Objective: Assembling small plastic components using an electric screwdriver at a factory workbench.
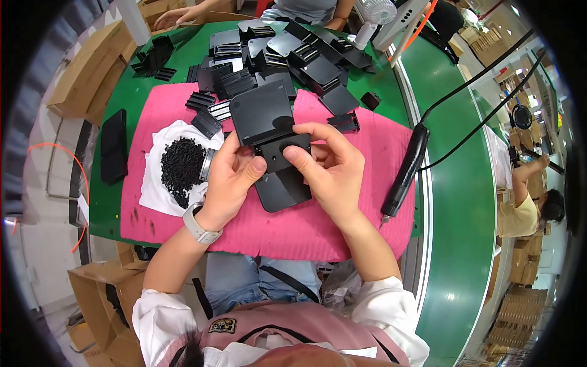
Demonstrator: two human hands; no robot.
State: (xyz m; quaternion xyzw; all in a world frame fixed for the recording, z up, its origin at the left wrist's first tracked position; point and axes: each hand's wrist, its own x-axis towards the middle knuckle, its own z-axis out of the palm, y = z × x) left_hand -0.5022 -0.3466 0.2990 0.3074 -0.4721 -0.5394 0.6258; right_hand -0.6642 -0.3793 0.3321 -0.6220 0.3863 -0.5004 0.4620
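Note:
Between my two hands is a black bracket-like part with a broad flat plate at its far end and a narrower middle section. My left hand is closed on its left side, the thumb pressed near the middle. From the right, my right hand grips it, thumb on the middle section by a small hole. Under it, a rounded black plate shows; whether the two are joined I cannot tell. A heap of small black screws lies on white cloth beside my left hand.
A pink foam mat covers the green table. Black plates and ribbed parts pile up at the far side. A black corded electric screwdriver lies at the right. A black flat case rests left. Another person's hand shows far left.

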